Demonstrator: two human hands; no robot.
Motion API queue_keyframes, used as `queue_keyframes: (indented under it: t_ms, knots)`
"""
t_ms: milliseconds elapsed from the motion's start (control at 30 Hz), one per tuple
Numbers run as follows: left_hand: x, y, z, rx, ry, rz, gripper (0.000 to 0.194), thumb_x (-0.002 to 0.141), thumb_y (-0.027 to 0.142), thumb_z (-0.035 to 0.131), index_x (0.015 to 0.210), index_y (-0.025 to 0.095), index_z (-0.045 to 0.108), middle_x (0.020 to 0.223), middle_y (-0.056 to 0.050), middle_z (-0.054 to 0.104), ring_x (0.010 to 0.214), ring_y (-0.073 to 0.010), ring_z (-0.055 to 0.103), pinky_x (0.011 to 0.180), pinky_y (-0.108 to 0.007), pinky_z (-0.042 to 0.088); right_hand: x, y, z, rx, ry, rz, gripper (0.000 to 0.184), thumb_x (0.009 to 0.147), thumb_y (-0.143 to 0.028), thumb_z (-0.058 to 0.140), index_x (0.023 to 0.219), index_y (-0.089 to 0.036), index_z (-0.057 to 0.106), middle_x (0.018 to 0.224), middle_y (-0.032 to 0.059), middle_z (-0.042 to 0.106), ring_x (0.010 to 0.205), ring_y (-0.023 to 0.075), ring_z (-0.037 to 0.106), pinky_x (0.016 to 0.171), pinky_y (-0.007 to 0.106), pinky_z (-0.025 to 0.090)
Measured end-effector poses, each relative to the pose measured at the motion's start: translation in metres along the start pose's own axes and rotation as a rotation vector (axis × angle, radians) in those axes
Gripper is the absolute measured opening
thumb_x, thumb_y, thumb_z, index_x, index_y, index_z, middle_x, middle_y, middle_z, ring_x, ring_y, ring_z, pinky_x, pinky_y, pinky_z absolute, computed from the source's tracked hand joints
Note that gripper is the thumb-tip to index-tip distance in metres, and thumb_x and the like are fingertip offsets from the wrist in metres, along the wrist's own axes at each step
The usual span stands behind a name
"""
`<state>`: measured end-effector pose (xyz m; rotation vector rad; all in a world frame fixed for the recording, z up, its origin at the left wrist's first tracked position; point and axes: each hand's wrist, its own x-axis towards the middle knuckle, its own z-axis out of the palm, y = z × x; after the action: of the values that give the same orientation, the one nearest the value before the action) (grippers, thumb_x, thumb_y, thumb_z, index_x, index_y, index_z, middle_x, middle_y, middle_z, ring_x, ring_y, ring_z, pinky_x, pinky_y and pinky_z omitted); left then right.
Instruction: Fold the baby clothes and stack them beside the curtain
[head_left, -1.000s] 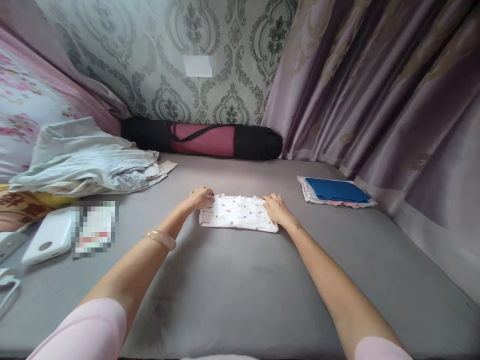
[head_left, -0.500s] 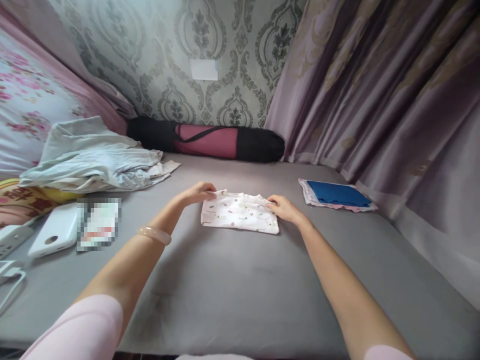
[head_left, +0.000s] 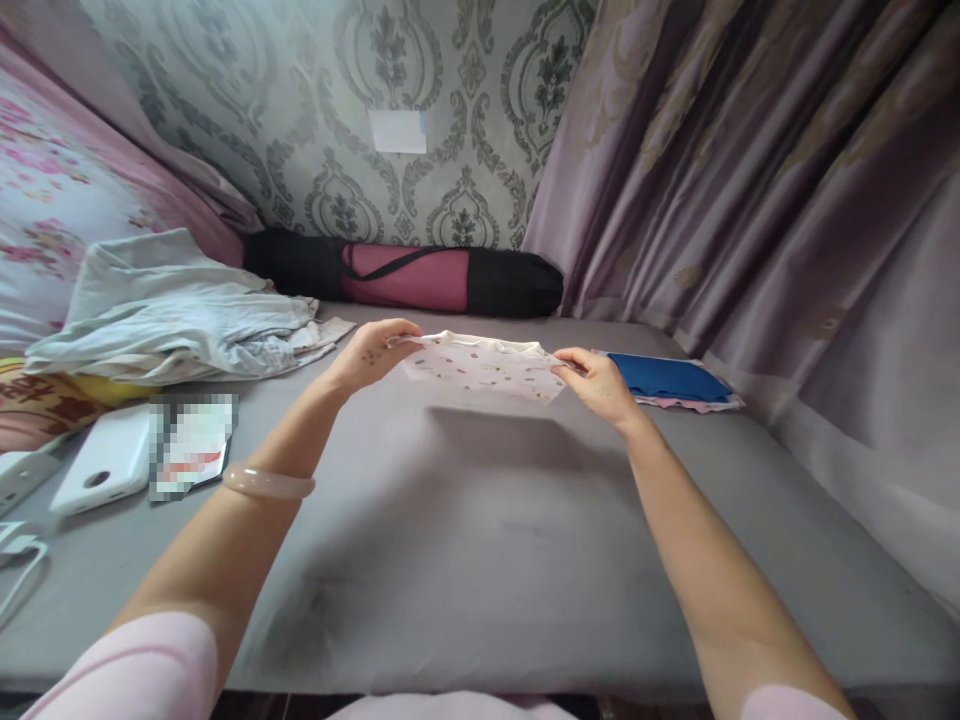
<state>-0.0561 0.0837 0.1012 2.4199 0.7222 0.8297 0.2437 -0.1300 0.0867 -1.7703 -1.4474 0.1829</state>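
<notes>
A folded white garment (head_left: 480, 370) with small printed figures hangs in the air between my two hands, above the grey sheet (head_left: 480, 560). Its left upper corner is pinched by my left hand (head_left: 375, 352); my right hand (head_left: 596, 382) grips the opposite corner. The upper edge runs fairly straight between them, while the lower part hangs free and is a little blurred. A shadow lies on the sheet below it. Just beyond my right hand is a stack of folded cloth with a blue piece (head_left: 664, 377) on top.
Crumpled pale clothes (head_left: 172, 310) lie at the left, with a white power bank (head_left: 105, 460), a blurred-out flat item (head_left: 193, 448) and a power strip (head_left: 26, 478) nearer me. A black and maroon roll bag (head_left: 409, 277) lies along the wall; curtains (head_left: 720, 190) hang at the right.
Both hands have lifted the folded garment off the sheet. They have moved slightly apart, and the garment's lower part now hangs clear of the surface.
</notes>
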Motion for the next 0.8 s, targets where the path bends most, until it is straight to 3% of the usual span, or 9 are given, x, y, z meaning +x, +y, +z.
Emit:
queue_keyframes:
  t_ms: [67,233,367,467,600,800]
  knots:
    - [-0.015,0.002,0.003,0.109,0.010,0.085,0.034,0.088,0.042,0.050,0.101,0.017,0.069,0.097,-0.007,0.070,0.087,-0.0191,0.061,0.084,-0.030,0.047,-0.013,-0.001,0.003,-0.090,-0.036,-0.043,0.024,0.088,-0.029,0.054,0.104,-0.022,0.070,0.108,0.0067,0.072,0.103,0.0236,0.064,0.093,0.037,0.047]
    - [-0.071,-0.011,0.024,0.186,-0.262,0.228,0.029,0.090,0.022,0.041,0.102,0.020,0.068,0.104,-0.008,0.070,0.098,-0.0206,0.061,0.093,-0.035,0.046,-0.063,0.016,0.023,-0.196,-0.301,-0.185,0.032,0.089,-0.013,0.045,0.106,-0.024,0.070,0.110,0.0058,0.071,0.107,0.0211,0.062,0.096,0.037,0.046]
    - [-0.103,-0.023,0.040,0.195,-0.356,0.267,0.033,0.089,0.013,0.039,0.104,0.021,0.067,0.108,-0.008,0.069,0.105,-0.0208,0.059,0.095,-0.036,0.044,-0.090,0.028,0.036,-0.211,-0.387,-0.233,0.033,0.092,-0.012,0.043,0.108,-0.024,0.068,0.113,0.0062,0.070,0.108,0.0205,0.061,0.096,0.038,0.046]
    - [-0.113,-0.026,0.043,0.208,-0.392,0.272,0.036,0.087,0.010,0.038,0.107,0.021,0.066,0.111,-0.007,0.068,0.108,-0.0209,0.057,0.095,-0.036,0.044,-0.097,0.026,0.038,-0.223,-0.406,-0.232,0.035,0.091,-0.011,0.041,0.111,-0.024,0.067,0.116,0.0071,0.068,0.110,0.0210,0.060,0.096,0.038,0.046]
    - [-0.119,-0.024,0.042,0.237,-0.426,0.275,0.041,0.078,0.007,0.042,0.107,0.023,0.065,0.115,-0.005,0.067,0.111,-0.0215,0.056,0.098,-0.036,0.043,-0.101,0.016,0.036,-0.268,-0.450,-0.223,0.047,0.081,-0.001,0.040,0.110,-0.024,0.068,0.120,0.0065,0.066,0.115,0.0208,0.056,0.100,0.037,0.043]
    - [-0.119,-0.013,0.034,0.175,-0.437,0.235,0.037,0.077,0.011,0.044,0.105,0.023,0.066,0.113,-0.005,0.069,0.108,-0.0219,0.058,0.096,-0.036,0.045,-0.093,-0.002,0.033,-0.393,-0.461,-0.160,0.034,0.078,-0.002,0.043,0.082,-0.021,0.071,0.100,0.0048,0.071,0.097,0.0189,0.061,0.093,0.032,0.042]
